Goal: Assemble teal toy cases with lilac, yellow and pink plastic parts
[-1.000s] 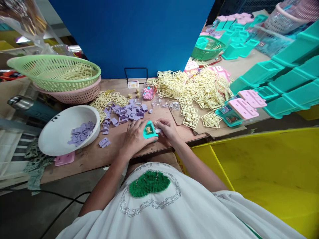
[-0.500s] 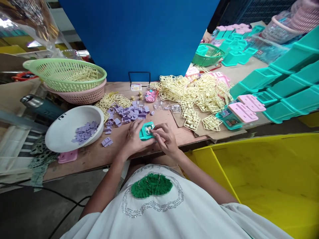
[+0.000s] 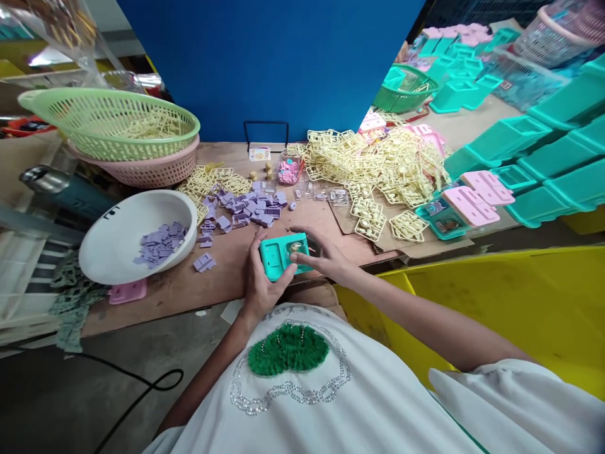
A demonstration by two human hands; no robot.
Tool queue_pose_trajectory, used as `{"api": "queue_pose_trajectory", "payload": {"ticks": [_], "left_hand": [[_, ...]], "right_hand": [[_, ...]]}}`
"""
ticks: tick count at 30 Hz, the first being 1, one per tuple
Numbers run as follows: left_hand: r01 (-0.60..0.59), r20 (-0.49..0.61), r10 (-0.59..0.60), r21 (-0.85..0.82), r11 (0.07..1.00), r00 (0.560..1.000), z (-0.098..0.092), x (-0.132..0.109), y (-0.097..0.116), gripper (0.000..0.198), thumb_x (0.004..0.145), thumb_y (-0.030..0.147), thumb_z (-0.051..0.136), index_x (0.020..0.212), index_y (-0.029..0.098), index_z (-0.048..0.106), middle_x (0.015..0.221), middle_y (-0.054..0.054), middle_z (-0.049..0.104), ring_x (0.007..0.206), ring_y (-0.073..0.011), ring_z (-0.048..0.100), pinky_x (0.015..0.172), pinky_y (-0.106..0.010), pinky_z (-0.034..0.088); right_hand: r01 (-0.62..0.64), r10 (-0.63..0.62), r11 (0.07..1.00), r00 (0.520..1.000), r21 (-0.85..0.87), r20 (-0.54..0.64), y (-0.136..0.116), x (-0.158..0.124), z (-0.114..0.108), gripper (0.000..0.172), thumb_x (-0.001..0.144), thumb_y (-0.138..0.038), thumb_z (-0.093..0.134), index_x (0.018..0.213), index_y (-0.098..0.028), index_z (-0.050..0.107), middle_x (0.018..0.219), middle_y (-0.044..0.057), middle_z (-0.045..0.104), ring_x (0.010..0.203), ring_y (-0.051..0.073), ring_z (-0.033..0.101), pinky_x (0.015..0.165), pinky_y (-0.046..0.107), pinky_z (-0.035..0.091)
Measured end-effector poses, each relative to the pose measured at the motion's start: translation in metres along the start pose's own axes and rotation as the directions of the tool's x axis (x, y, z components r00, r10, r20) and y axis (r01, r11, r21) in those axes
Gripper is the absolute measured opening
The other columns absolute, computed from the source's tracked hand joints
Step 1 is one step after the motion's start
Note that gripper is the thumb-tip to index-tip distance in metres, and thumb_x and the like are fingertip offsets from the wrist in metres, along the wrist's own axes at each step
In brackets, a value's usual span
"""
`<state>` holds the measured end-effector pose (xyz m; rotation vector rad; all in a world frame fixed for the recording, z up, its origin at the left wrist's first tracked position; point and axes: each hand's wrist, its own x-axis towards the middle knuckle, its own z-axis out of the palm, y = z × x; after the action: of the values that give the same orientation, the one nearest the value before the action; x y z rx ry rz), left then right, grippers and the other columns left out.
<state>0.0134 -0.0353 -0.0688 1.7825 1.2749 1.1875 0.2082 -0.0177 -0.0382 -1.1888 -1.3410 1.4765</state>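
Note:
A small teal plastic toy case [image 3: 282,255] sits between both hands at the near edge of the wooden table [image 3: 179,287]. My left hand [image 3: 261,277] is wrapped round its left end, thumb on top. My right hand [image 3: 321,252] grips its right end, fingers curled over a small round window with a yellowish figure in it. A heap of purple plastic pieces [image 3: 246,208] lies just beyond the hands. One purple piece [image 3: 204,262] lies alone to the left.
A white bowl [image 3: 118,252] with purple pieces stands at left, below stacked green [image 3: 108,123] and pink baskets. Cream plastic sprues [image 3: 378,167] pile up at right, beside teal boxes [image 3: 515,142] with pink lids. A yellow bin [image 3: 501,302] stands at lower right. A blue board [image 3: 269,63] backs the table.
Both hands have turned the teal case so its long face lies up, and drawn it nearer to the table edge. The right hand moved from its top to its right end.

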Motion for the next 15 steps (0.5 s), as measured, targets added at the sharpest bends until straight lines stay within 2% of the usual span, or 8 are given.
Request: {"api": "queue_pose_trajectory", "payload": {"ticks": [3,6,9,13,15], "left_hand": [[0.100,0.011,-0.100,-0.031,0.994,0.995,0.000,-0.006,0.007,0.080,0.093,0.041,0.074,0.157,0.026,0.029,0.159,-0.018,0.048,0.143,-0.0313,0.058,0.115,-0.046,0.055],[0.241,0.091,-0.226,-0.214,0.947,0.970,-0.001,-0.006,0.008,0.074,0.092,0.042,0.074,0.151,0.026,0.033,0.149,-0.016,0.056,0.123,-0.0268,0.070,0.101,-0.041,0.063],[0.331,0.114,-0.310,-0.320,0.888,0.944,-0.003,-0.004,0.008,0.064,0.091,0.043,0.075,0.142,0.025,0.040,0.137,-0.012,0.062,0.115,-0.0252,0.071,0.098,-0.039,0.062],[0.336,0.070,-0.334,-0.365,0.868,0.940,-0.004,-0.004,0.008,0.056,0.088,0.042,0.078,0.131,0.024,0.048,0.130,-0.010,0.064,0.114,-0.0245,0.070,0.099,-0.037,0.059],[0.331,0.088,-0.324,-0.401,0.854,0.942,-0.003,-0.004,0.008,0.055,0.088,0.041,0.078,0.131,0.025,0.048,0.129,-0.009,0.064,0.113,-0.0236,0.071,0.097,-0.035,0.060]], "right_hand": [[0.102,-0.105,0.992,0.994,-0.076,-0.041,0.005,-0.006,0.004,0.074,0.084,-0.054,0.083,0.148,-0.027,0.058,0.151,0.012,0.062,0.129,0.027,0.065,0.109,0.041,0.057],[0.156,-0.160,0.982,0.987,-0.107,-0.023,0.006,-0.010,0.007,0.077,0.087,-0.061,0.079,0.153,-0.027,0.055,0.158,0.013,0.056,0.139,0.029,0.059,0.117,0.045,0.051],[0.125,-0.123,0.991,0.992,-0.054,0.033,0.003,-0.012,0.007,0.084,0.087,-0.063,0.079,0.158,-0.029,0.049,0.158,0.012,0.054,0.133,0.029,0.062,0.110,0.043,0.056],[0.023,-0.024,0.999,0.999,0.036,0.025,0.001,-0.013,0.010,0.090,0.084,-0.063,0.082,0.160,-0.030,0.046,0.156,0.011,0.056,0.129,0.028,0.062,0.106,0.041,0.057],[0.032,-0.032,0.999,0.999,0.017,0.016,0.001,-0.013,0.011,0.091,0.083,-0.064,0.082,0.158,-0.029,0.047,0.153,0.012,0.057,0.128,0.029,0.062,0.107,0.042,0.057]]}}
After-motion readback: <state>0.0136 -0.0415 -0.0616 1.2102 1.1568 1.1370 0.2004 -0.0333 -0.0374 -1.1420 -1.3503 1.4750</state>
